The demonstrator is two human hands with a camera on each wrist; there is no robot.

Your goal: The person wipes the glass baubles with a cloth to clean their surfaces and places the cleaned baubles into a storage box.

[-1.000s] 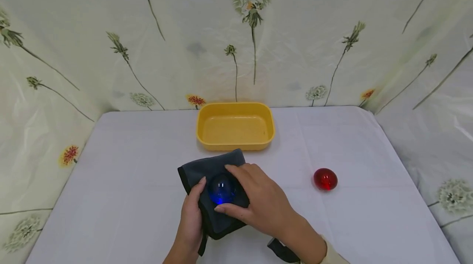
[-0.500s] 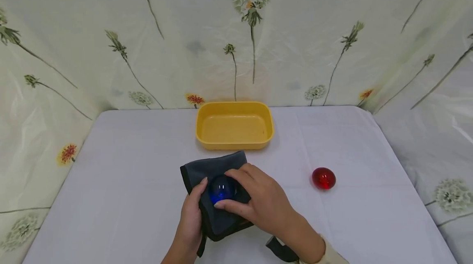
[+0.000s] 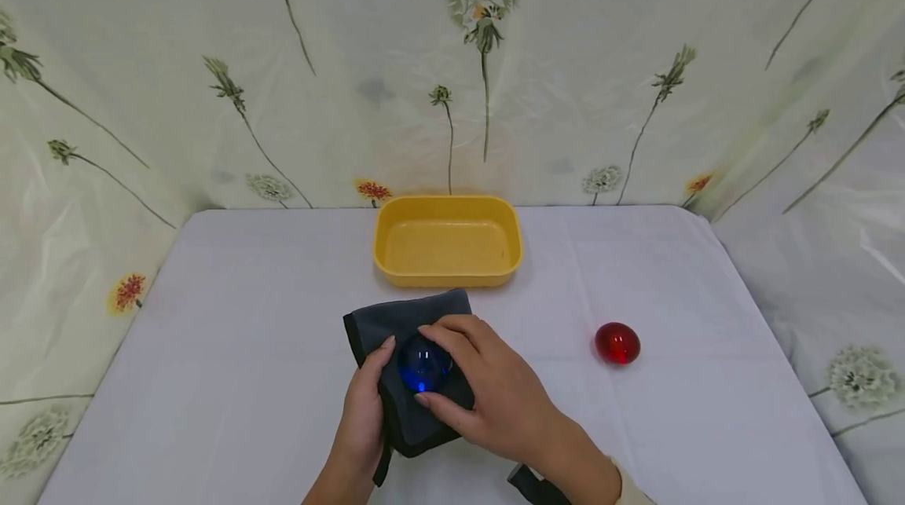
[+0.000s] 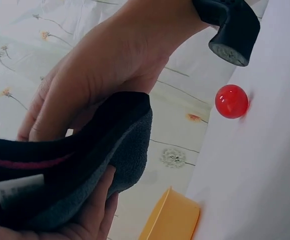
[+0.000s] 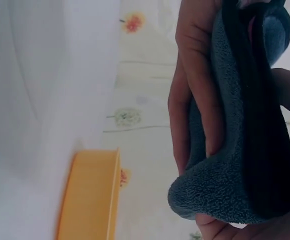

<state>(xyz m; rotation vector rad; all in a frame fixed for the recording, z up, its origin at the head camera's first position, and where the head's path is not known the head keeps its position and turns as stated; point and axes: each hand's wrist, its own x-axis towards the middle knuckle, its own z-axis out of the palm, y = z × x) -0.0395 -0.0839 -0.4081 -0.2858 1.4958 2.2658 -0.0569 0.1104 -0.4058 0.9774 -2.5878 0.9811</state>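
A dark grey towel-like cloth (image 3: 422,428) with black edging is gripped by my left hand (image 3: 362,415), thumb on top and fingers underneath. Resting on the cloth is a clear blue ball (image 3: 424,367), pinched between the thumb and fingers of my right hand (image 3: 498,395). Seen from the left wrist, the cloth (image 4: 132,155) is folded and carries a white label (image 4: 19,190); it hides the ball. In the right wrist view, the left hand's fingers (image 5: 205,100) press the cloth (image 5: 215,190) from below.
A red ball (image 3: 617,344) lies on the white-covered table (image 3: 233,379) to the right. Behind the hands stands a yellow plastic tray (image 3: 448,280). Flower-printed sheeting (image 3: 339,96) walls the back and sides. A black strapped device (image 4: 232,37) sits at the right wrist.
The right hand's fingers have shifted slightly left over the blue ball. Cloth, ball and left hand have barely moved.
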